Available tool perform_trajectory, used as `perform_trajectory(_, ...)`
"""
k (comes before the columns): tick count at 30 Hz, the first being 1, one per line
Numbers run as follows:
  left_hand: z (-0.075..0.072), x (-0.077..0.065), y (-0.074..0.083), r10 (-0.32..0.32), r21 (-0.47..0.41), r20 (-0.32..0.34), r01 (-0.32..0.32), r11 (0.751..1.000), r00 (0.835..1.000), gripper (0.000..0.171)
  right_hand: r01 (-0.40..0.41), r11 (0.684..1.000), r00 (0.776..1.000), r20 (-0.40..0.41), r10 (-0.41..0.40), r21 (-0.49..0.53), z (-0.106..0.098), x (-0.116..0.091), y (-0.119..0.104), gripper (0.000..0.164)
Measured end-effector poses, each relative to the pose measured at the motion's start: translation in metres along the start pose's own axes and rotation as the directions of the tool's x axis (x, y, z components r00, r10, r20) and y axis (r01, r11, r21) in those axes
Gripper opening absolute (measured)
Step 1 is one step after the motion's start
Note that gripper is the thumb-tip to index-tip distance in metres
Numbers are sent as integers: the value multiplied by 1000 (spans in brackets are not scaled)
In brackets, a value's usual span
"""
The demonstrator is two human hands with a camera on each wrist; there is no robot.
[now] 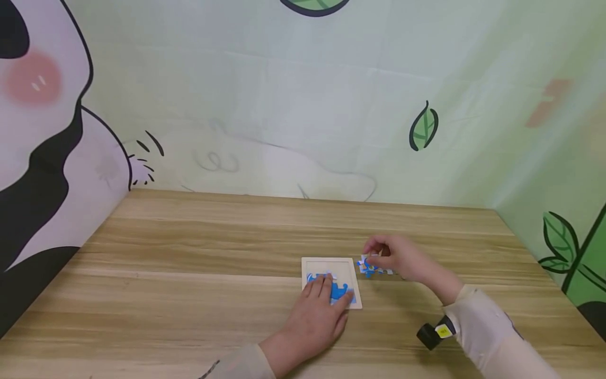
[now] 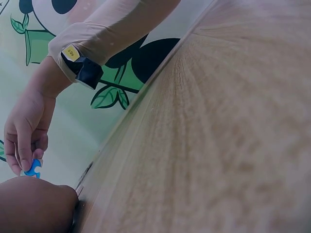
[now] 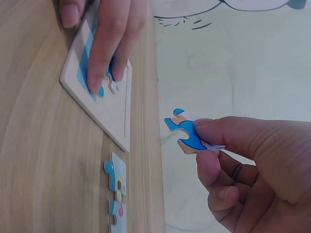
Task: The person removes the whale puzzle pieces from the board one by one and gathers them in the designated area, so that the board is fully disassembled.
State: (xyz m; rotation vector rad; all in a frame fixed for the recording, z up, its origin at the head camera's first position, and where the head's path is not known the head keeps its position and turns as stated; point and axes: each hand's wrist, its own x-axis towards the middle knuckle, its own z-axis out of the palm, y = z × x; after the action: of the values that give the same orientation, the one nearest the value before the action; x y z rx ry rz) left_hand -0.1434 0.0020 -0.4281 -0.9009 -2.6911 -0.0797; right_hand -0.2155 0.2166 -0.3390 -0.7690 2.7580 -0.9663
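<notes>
Between thumb and index finger, my right hand (image 1: pixel 402 258) pinches a blue, orange and white jigsaw piece (image 3: pixel 194 137), raised above the table in the right wrist view. The left wrist view shows the blue piece (image 2: pixel 33 168) in those fingers too. My left hand (image 1: pixel 310 318) rests on a pale wooden puzzle tray (image 1: pixel 357 292), fingers extended over blue fitted pieces (image 1: pixel 338 291) along its near part. The tray's far part is bare. Loose jigsaw pieces (image 3: pixel 116 177) lie just right of the tray, under my right hand in the head view.
The wood-grain table (image 1: pixel 189 305) extends to both sides and behind the tray. A cartoon-printed backdrop (image 1: pixel 284 116) rises at the table's far edge and along its sides. A black wrist device (image 1: pixel 431 335) sits at the right sleeve.
</notes>
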Motion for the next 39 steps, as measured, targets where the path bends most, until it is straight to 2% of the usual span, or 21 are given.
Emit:
perform_trajectory(7, -1, 0, -1, -12, -19, 36, 13, 1000, 999, 41, -23, 1000, 1000, -15, 23, 0, -9, -8, 6, 8)
perform_trajectory(11, 0, -1, -1, -6, -9, 2, 6, 1000, 1000, 40, -40, 999, 999, -18, 40, 1, -11, -14, 15, 7)
perform_trajectory(16, 0, -1, -1, -5, -8, -6, 5, 1000, 1000, 40, -77, 997, 997, -16, 77, 24, -13, -21, 24, 8)
perform_trajectory(23, 1, -2, -2, 6, 18, -40, -5, 1000, 999, 39, -69, 998, 997, -39, 69, -3, -14, -33, 37, 5)
perform_trajectory(30, -1, -1, -2, -2, -8, 19, 2, 1000, 1000, 40, -75, 996, 996, -39, 77, 37, -13, -44, 49, 6)
perform_trajectory(39, -1, -2, -3, 0, -14, 10, 0, 1000, 1000, 40, -76, 994, 997, -11, 77, 74, -4, -54, 62, 8)
